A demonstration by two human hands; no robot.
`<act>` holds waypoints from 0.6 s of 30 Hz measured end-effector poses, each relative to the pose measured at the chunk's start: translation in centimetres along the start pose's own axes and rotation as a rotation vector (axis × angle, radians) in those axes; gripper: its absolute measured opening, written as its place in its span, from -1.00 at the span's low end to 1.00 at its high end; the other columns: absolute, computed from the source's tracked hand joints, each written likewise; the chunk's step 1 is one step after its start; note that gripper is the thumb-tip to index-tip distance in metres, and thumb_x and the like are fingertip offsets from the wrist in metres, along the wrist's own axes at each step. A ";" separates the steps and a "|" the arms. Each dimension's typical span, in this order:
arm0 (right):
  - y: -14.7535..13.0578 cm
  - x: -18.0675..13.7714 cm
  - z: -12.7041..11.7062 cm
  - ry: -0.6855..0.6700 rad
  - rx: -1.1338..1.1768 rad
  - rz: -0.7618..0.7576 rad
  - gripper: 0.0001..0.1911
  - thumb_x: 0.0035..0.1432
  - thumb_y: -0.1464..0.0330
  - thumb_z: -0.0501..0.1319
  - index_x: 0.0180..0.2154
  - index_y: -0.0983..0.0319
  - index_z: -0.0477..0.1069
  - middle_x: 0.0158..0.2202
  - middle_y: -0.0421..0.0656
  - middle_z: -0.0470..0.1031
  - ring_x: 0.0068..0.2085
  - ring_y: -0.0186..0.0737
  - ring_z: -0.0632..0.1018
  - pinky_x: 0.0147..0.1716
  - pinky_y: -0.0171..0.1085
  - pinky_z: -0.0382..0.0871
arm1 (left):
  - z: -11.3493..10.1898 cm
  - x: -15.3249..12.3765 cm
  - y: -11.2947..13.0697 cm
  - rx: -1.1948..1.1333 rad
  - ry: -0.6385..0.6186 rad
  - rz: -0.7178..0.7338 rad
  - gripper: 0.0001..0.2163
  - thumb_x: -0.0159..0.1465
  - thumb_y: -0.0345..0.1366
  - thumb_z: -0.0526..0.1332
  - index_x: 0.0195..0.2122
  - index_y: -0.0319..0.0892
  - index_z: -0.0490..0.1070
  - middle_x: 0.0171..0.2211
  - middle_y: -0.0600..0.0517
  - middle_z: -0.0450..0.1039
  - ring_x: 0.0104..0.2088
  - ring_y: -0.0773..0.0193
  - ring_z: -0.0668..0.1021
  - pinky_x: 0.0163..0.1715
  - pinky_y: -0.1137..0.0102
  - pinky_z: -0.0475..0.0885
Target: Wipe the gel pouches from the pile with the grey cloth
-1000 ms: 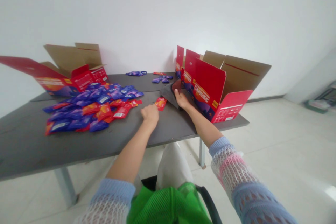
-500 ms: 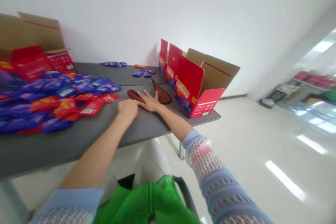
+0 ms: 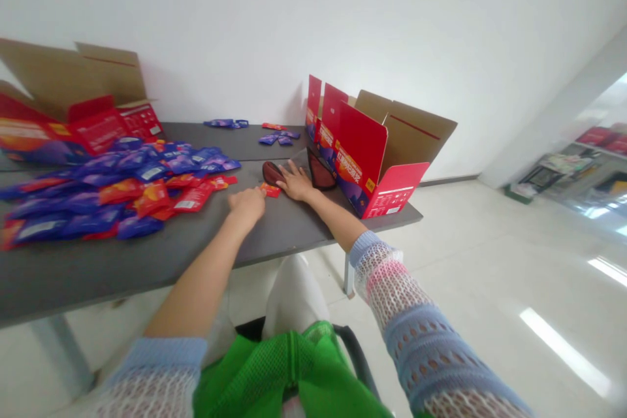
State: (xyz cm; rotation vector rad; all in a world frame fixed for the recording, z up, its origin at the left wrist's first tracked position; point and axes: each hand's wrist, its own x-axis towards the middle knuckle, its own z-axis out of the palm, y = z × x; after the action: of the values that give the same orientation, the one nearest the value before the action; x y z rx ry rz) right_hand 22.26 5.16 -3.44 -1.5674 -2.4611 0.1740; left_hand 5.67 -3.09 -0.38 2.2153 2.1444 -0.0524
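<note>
My right hand [image 3: 296, 184] lies open with its fingers spread, pressing on a dark brown item with black edging [image 3: 323, 174] on the table. The item looks like a flat mesh or see-through pouch; its middle is hidden under the hand. To the left of it, my left hand [image 3: 249, 204] is closed, its fingertips on a small red packet [image 3: 270, 190] that sticks out toward the pouch. A large pile of blue and red packets [image 3: 147, 173] is spread further left.
Open red cartons [image 3: 355, 166] stand in a row along the right end of the grey table [image 3: 206, 241]. Another open carton [image 3: 93, 124] is behind the pile. A few blue packets [image 3: 279, 138] lie near the wall [image 3: 230, 26].
The view has shifted a little to the left. My left hand has drawn slightly away from my right, and the red packet now shows at its fingertips.
</note>
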 end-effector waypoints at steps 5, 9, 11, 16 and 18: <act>-0.4 -0.8 -0.7 -0.114 0.048 -0.201 -0.34 0.41 0.12 -0.04 0.43 0.20 -0.04 0.47 -0.08 -0.05 0.48 -0.08 -0.28 0.39 0.15 -0.45 | -0.3 0.9 -1.6 -0.068 -0.087 0.035 -0.46 0.22 -0.30 0.13 0.26 0.12 0.37 0.22 -0.15 0.43 0.14 -0.09 0.52 0.06 0.08 0.40; 0.0 -1.8 -2.1 -0.265 0.313 -0.265 -0.39 0.43 0.04 -0.11 0.24 0.25 0.37 0.25 -0.06 0.41 0.34 -0.08 0.32 0.39 0.03 -0.11 | -0.6 1.4 -3.1 -0.149 -0.112 0.099 -0.56 0.16 -0.22 0.17 0.08 0.07 0.55 0.10 -0.08 0.54 0.07 0.01 0.57 0.00 0.29 0.43; 0.4 -2.1 -2.6 -0.172 0.479 -0.215 -0.25 0.40 -0.07 -0.19 0.12 0.30 0.49 0.07 -0.06 0.58 0.17 -0.09 0.51 0.26 -0.08 0.22 | -0.7 1.3 -3.1 -0.186 -0.107 0.076 -0.62 0.15 -0.16 0.18 -0.04 0.02 0.62 -0.01 -0.08 0.61 0.00 0.05 0.60 -0.08 0.36 0.45; 0.9 -2.5 -2.8 0.181 0.507 0.081 -0.09 0.30 -0.21 -0.24 0.02 0.31 0.57 -0.07 0.04 0.64 0.09 0.05 0.57 0.08 -0.11 0.39 | -0.2 0.0 -0.2 -0.127 0.143 -0.120 -0.59 0.20 -0.01 0.11 -0.15 -0.11 0.63 -0.07 -0.21 0.61 -0.02 -0.11 0.59 0.00 0.09 0.39; 0.9 -2.6 -3.2 0.273 0.416 0.154 -0.08 0.31 -0.20 -0.28 0.08 0.30 0.54 -0.05 0.08 0.62 0.13 0.12 0.54 0.09 -0.08 0.37 | 0.4 -0.3 1.1 -0.051 0.255 -0.121 -0.52 0.21 0.02 0.08 -0.15 -0.24 0.60 -0.09 -0.31 0.58 0.00 -0.18 0.56 0.09 -0.02 0.29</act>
State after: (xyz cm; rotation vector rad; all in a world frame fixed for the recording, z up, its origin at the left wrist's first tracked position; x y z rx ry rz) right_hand 24.91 3.14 -0.90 -1.4808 -1.9451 0.4345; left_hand 6.81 -3.49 -0.69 2.1650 2.3746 0.2907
